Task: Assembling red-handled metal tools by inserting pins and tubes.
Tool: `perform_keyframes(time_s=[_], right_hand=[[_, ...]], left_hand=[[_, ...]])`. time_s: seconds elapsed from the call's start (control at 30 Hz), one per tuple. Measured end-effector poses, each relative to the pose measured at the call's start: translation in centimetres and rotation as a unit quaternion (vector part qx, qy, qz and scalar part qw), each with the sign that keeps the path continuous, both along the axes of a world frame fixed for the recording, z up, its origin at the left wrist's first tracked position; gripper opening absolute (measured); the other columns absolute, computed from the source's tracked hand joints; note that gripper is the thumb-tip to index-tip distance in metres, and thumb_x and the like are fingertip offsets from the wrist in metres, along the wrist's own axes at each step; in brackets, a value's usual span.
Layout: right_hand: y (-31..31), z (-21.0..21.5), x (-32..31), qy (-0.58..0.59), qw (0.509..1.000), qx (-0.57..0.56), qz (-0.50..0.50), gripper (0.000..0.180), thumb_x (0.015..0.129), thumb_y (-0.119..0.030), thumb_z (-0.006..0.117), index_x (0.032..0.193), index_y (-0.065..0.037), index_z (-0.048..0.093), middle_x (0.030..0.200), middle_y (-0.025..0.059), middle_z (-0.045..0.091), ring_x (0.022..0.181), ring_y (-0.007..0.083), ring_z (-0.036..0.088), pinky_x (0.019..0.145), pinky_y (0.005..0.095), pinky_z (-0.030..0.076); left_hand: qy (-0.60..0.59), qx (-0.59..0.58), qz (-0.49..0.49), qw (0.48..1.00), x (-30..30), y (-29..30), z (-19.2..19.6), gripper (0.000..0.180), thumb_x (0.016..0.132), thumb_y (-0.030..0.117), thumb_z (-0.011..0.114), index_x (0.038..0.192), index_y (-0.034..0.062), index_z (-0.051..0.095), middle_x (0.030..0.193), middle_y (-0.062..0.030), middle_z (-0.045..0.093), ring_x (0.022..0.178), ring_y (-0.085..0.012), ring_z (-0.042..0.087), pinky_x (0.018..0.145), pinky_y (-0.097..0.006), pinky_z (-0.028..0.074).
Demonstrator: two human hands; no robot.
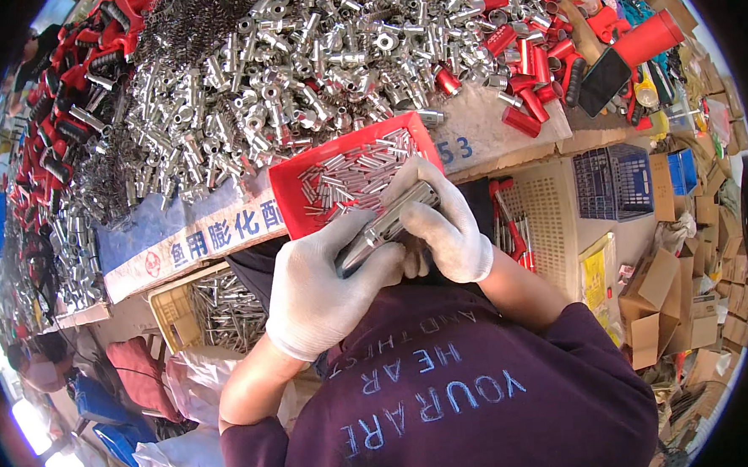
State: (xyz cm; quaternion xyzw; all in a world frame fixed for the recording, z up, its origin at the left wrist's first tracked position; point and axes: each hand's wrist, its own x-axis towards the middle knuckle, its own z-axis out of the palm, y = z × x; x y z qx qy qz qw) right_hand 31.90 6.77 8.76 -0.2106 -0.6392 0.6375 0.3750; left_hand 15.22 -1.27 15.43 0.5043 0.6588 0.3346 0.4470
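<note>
Both my hands wear white knit gloves and meet in front of my chest. Between them lies a shiny metal cylinder, tilted with its far end up to the right. My left hand wraps round its near end. Around the far end, my right hand has its fingers closed; what its fingertips touch underneath is hidden. Just beyond the hands sits a red tray with many small metal pins in it.
A big heap of chrome fittings covers the bench, with dark springs and red-and-black handles to the left. Red tubes and a phone lie at right. A yellow crate, a blue crate and cardboard boxes stand lower down.
</note>
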Motion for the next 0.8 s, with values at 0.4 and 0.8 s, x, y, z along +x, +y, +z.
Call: perform_keyframes(time_s=[0.4, 0.8], right_hand=[[5.6, 2.1, -0.3, -0.412, 0.851, 0.311, -0.097, 0.021, 0.093, -0.024, 0.058, 0.093, -0.007, 0.069, 0.09, 0.0175, 0.07, 0.09, 0.0335, 0.069, 0.079, 0.0397, 0.054], [7.6, 1.0, -3.4, -0.514, 0.777, 0.363, 0.015, 0.016, 0.085, -0.024, 0.062, 0.085, -0.01, 0.068, 0.084, 0.0139, 0.07, 0.08, 0.0357, 0.068, 0.075, 0.0475, 0.053]], left_hand=[[0.121, 0.07, 0.179, 0.974, -4.5, -1.5, -3.6, 0.028, 0.086, 0.018, 0.069, 0.107, -0.0008, 0.07, 0.072, -0.0102, 0.067, 0.068, -0.008, 0.06, 0.065, -0.028, 0.049], [0.102, 0.092, 0.204, 0.969, -5.8, -1.5, -3.4, 0.032, 0.085, 0.018, 0.071, 0.108, -0.0038, 0.068, 0.075, -0.0038, 0.066, 0.07, -0.0066, 0.053, 0.066, -0.027, 0.047]])
